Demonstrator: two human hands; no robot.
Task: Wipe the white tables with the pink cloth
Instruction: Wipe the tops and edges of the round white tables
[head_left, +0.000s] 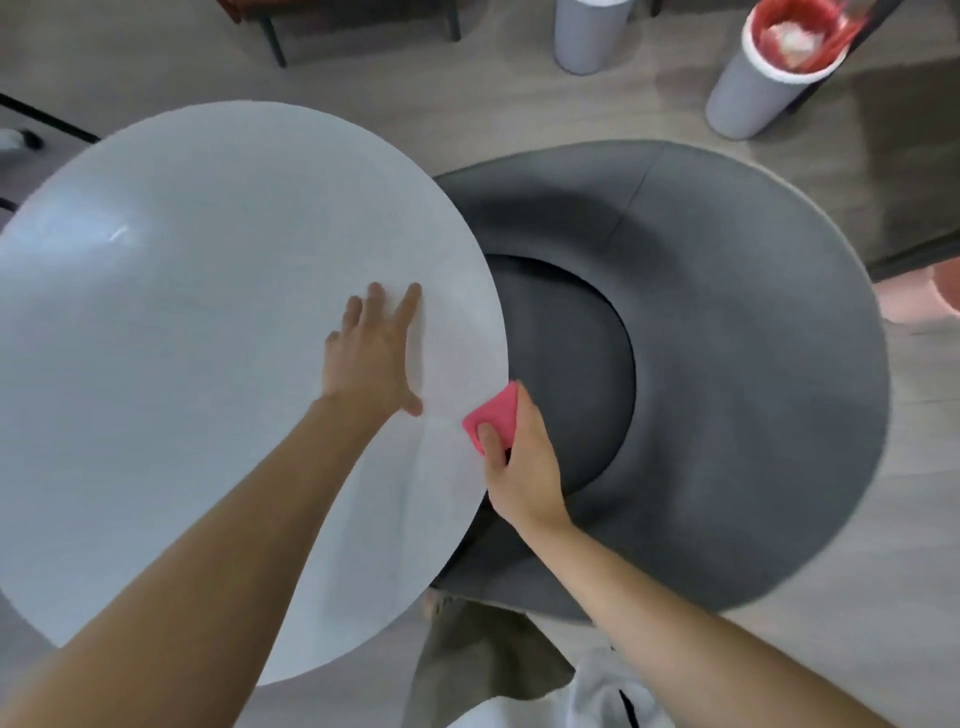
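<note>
A round white table (197, 322) fills the left and middle of the head view. My left hand (371, 358) lies flat on its top near the right rim, fingers spread and holding nothing. My right hand (519, 462) grips the folded pink cloth (496, 415) and presses it against the table's right edge, thumb on top of the cloth. Most of the cloth is covered by my fingers.
A grey round armchair (727, 364) stands close against the table's right side. Two grey cylindrical bins stand behind it: one (587, 36) at top centre, one with a red liner (769, 67) at top right. Dark furniture legs (275, 41) show at top left.
</note>
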